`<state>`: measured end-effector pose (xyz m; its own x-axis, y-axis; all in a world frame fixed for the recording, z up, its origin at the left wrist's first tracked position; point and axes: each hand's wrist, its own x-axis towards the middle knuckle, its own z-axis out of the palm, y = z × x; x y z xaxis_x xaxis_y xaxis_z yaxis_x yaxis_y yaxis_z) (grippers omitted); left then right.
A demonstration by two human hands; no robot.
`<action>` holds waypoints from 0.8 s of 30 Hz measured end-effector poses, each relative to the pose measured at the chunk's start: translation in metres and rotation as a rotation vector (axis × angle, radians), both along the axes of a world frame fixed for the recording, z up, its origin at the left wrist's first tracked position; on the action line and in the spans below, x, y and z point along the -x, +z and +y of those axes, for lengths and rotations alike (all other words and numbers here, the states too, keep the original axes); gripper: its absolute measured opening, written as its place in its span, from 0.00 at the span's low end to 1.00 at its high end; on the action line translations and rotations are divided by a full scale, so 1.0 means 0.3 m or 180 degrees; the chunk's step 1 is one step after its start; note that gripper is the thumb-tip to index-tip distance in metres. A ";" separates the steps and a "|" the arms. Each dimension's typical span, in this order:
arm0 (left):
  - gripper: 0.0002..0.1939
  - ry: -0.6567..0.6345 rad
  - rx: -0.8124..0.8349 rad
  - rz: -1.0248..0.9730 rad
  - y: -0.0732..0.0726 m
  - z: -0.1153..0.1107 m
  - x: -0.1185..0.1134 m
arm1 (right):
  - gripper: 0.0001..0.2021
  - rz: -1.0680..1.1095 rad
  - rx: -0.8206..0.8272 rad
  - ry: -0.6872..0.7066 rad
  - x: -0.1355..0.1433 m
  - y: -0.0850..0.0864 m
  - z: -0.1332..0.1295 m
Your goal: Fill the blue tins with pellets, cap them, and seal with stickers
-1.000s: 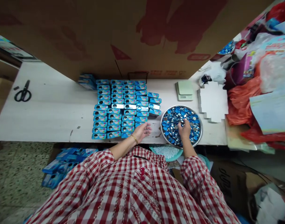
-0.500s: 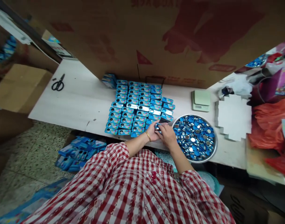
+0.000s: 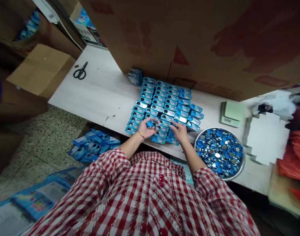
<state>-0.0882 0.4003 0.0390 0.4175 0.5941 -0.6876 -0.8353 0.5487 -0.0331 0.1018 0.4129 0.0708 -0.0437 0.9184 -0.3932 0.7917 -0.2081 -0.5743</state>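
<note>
My left hand [image 3: 147, 129] is turned palm up, its fingers curled round a few small round blue-and-silver pieces [image 3: 150, 124]. To its right, my right hand [image 3: 179, 131] reaches palm down over the rows of blue packs [image 3: 159, 95]. Its fingertips come together at the near packs, and whatever they pinch is too small to make out. Many packs show a dark round spot, others a blue one, and a few look plain silver. Right of my right hand, a round metal bowl [image 3: 243, 160] is heaped with loose round blue-and-silver pieces [image 3: 217, 150].
A big cardboard box [image 3: 150, 42] walls off the table's back. Black scissors [image 3: 80, 72] lie at left. A pale green scale [image 3: 231, 113] and a white cut card sheet [image 3: 268, 137] are at right. Blue packs [image 3: 93, 144] are piled below the table's front edge.
My hands, close together before, have moved apart. The left now shows its palm with the round pieces, and the right is over the packs. The camera view has swung left.
</note>
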 end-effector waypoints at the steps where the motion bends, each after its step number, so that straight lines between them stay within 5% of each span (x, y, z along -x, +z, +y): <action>1: 0.13 0.0047 -0.0001 0.0078 -0.006 -0.010 0.039 | 0.19 0.0013 0.0330 0.0130 0.018 -0.009 -0.003; 4: 0.14 0.0192 0.0052 0.0282 -0.017 -0.044 0.123 | 0.18 -0.0147 0.0853 0.0637 0.097 -0.021 -0.022; 11: 0.14 0.0276 0.0127 0.0241 -0.020 -0.086 0.183 | 0.09 -0.1207 0.0508 0.1706 0.236 -0.037 -0.022; 24: 0.13 0.0341 0.0160 0.0033 -0.055 -0.084 0.221 | 0.13 -0.2151 0.0712 0.1845 0.257 -0.056 -0.028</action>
